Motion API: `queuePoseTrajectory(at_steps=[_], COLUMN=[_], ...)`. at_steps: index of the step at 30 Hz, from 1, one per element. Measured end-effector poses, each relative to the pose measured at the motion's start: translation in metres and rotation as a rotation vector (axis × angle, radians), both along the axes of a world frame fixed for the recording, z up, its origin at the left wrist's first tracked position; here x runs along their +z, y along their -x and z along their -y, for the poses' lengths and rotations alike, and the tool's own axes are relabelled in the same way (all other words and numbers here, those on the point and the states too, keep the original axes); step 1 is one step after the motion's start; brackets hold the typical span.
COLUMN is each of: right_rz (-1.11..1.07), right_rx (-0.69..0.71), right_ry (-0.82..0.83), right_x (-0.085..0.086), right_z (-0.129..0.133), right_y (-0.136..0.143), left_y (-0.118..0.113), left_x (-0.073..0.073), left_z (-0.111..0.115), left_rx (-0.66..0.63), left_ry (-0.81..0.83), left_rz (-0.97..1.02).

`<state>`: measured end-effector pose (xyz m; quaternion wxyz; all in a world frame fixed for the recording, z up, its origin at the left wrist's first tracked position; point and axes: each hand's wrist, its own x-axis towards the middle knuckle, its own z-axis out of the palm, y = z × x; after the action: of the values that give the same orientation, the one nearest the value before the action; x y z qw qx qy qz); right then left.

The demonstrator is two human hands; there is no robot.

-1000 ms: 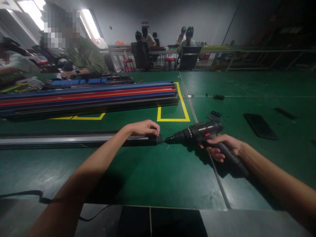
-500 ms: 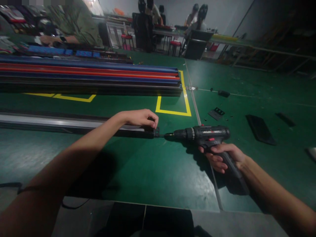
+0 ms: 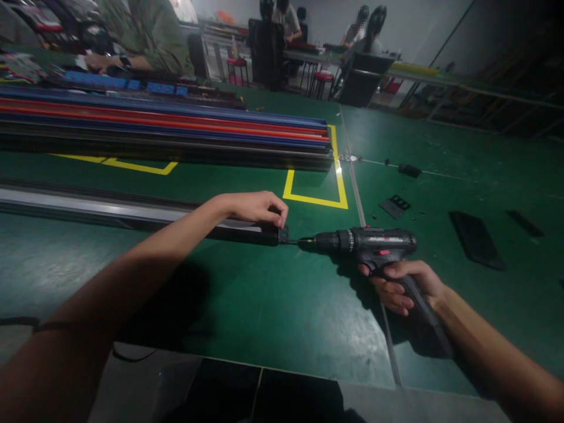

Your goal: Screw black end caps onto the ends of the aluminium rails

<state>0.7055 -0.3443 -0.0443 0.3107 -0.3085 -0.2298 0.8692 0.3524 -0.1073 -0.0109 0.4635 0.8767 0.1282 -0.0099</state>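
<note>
My right hand (image 3: 403, 286) is wrapped round the handle of a black cordless drill (image 3: 383, 241), which points left. The drill's bit (image 3: 293, 241) reaches the black end bracket (image 3: 285, 234) of a long dark rail (image 3: 242, 234) with a silvery top strip. Over that rail end rests my left hand (image 3: 262, 208), its fingers curled and thumb and fingertips pinched at the bracket. What exactly the fingertips hold is partly hidden behind the hand.
Behind lies a bundle of long blue, red and black rails (image 3: 176, 126) on the green table (image 3: 247, 305). Small black parts (image 3: 395, 205) and a dark flat piece (image 3: 476, 239) lie to the right. Across the table sits a person in a green sleeve (image 3: 161, 38); others work farther back.
The whole view has shifted slightly, so the scene sits a little farther right. Both hands, the drill and the rail keep nearly the same positions to each other.
</note>
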Motion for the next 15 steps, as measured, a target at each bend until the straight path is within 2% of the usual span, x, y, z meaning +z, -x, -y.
queuePoseTrajectory(at_steps=[15], right_rz=[0.016], right_rx=[0.006], right_ry=[0.008], right_x=[0.0042], right_z=[0.0028], right_y=[0.0044], left_y=[-0.0002], left_x=[-0.0001], left_z=[-0.0017], left_rx=[-0.008], left_ry=[-0.019], left_rz=[-0.032])
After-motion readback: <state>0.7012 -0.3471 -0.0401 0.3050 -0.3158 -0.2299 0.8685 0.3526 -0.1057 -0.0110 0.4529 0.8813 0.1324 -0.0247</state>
